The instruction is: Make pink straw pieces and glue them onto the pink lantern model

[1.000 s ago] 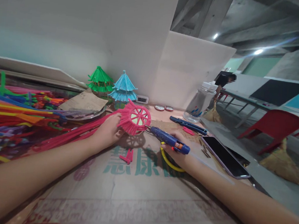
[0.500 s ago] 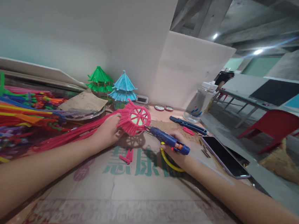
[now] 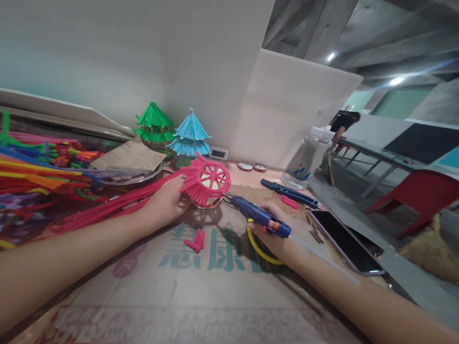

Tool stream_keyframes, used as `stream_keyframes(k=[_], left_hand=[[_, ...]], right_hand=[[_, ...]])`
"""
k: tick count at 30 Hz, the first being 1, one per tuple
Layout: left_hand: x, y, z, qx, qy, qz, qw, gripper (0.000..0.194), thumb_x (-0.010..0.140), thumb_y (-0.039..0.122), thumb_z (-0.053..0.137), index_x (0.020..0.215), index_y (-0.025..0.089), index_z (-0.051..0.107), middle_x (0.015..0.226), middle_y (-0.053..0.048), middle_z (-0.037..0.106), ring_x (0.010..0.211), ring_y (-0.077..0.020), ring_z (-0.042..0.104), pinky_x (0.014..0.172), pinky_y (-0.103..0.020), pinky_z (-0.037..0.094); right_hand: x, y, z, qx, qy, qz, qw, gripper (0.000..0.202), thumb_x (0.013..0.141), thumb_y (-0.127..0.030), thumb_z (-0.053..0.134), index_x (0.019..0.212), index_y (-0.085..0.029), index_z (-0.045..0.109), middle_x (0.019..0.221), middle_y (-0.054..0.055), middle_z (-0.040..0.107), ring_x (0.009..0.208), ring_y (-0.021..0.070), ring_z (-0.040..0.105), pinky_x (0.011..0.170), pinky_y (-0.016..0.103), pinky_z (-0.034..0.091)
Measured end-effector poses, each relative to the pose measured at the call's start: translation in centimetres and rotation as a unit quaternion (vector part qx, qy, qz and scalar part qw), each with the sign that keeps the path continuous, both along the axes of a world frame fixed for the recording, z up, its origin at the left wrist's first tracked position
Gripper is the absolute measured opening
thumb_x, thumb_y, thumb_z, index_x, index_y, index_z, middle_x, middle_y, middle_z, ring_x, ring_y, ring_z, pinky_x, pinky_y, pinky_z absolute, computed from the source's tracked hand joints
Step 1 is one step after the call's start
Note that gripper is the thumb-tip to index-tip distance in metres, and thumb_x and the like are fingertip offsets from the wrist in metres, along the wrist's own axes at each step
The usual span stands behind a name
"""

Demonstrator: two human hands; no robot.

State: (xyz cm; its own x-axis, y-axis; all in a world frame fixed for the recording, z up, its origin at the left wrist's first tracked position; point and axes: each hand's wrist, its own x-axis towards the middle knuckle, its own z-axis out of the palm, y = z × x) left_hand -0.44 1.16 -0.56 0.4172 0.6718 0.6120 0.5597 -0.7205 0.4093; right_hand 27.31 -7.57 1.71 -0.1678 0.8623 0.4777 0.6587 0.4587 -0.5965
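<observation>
Between its fingers, my left hand (image 3: 175, 198) holds a pink fringed piece (image 3: 198, 186) with a round spoked frame facing right. Wrapped round a blue glue gun (image 3: 256, 213) is my right hand (image 3: 270, 230); the nozzle points left and meets or nearly meets the lower right of the round frame. A yellow loop (image 3: 260, 249) hangs below the gun. Short pink pieces (image 3: 196, 240) lie on the printed cardboard (image 3: 184, 303) under the hands. Long pink strips (image 3: 116, 208) stretch behind my left wrist.
Green (image 3: 153, 123) and blue (image 3: 190, 133) tiered models stand at the back. Colourful strips (image 3: 22, 173) fill the left. On the right are a water bottle (image 3: 306, 160), a dark blue cutter (image 3: 288, 193) and a phone (image 3: 346, 241). A person (image 3: 343, 122) bends over beyond.
The pink piece has tilted slightly in my left hand, altering how the spoked frame faces. My right hand and the glue gun have hardly moved.
</observation>
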Motion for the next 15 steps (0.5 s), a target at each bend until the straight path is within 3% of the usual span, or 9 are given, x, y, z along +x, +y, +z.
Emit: stream_keyframes(k=[7, 12, 15], left_hand=[[0.3, -0.1, 0.2, -0.019, -0.038, -0.02, 0.999, 0.045, 0.083, 0.016, 0.053, 0.128, 0.018, 0.053, 0.132, -0.01, 0.056, 0.126, -0.0266, 0.049, 0.109, -0.042, 0.037], [0.3, 0.2, 0.1, -0.078, -0.064, 0.006, 0.995, 0.034, 0.085, 0.025, 0.054, 0.118, 0.016, 0.056, 0.119, -0.01, 0.063, 0.115, -0.0284, 0.057, 0.102, -0.046, 0.042], [0.1, 0.5, -0.2, -0.071, -0.071, 0.003, 0.995, 0.037, 0.087, 0.03, 0.054, 0.12, 0.016, 0.054, 0.123, -0.011, 0.061, 0.118, -0.0284, 0.055, 0.105, -0.046, 0.039]], right_hand=[[0.0, 0.3, -0.3, -0.008, 0.018, 0.001, 1.0, 0.027, 0.075, -0.036, 0.068, 0.096, -0.022, 0.059, 0.079, 0.0, 0.069, 0.065, 0.0165, 0.062, 0.06, 0.027, 0.046], [-0.2, 0.1, 0.1, 0.004, 0.027, -0.023, 0.999, 0.034, 0.071, -0.037, 0.07, 0.098, -0.023, 0.055, 0.082, 0.002, 0.068, 0.071, 0.0193, 0.063, 0.065, 0.031, 0.049], [0.0, -0.1, 0.6, 0.0, 0.049, -0.011, 0.999, 0.029, 0.078, -0.043, 0.064, 0.093, -0.023, 0.05, 0.082, 0.003, 0.067, 0.073, 0.0194, 0.062, 0.067, 0.032, 0.05]])
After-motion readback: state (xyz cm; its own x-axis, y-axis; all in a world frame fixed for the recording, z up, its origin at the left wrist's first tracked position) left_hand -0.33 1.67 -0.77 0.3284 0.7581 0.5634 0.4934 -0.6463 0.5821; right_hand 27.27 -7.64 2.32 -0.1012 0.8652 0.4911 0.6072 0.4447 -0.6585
